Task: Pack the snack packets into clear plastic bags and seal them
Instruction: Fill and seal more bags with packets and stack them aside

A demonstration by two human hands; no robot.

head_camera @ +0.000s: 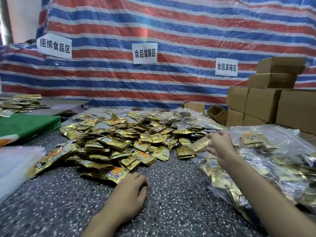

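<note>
A big heap of gold snack packets (119, 139) lies across the speckled surface (171, 194). My left hand (130, 190) rests on that surface, fingers loosely bent and holding nothing, just right of a near packet (106, 175). My right hand (220, 147) reaches over clear plastic bags and grips a small stack of gold packets (199, 145) between thumb and fingers at the heap's right edge. A clear bag partly filled with packets (259, 139) lies just beyond that hand. More filled clear bags (256, 178) lie under my right forearm.
Cardboard boxes (263, 103) are stacked at the back right. A striped tarp (153, 31) with paper signs forms the back wall. A green cloth (25, 125) and empty clear bags (15, 165) lie at the left, with more packets (20, 103) behind them.
</note>
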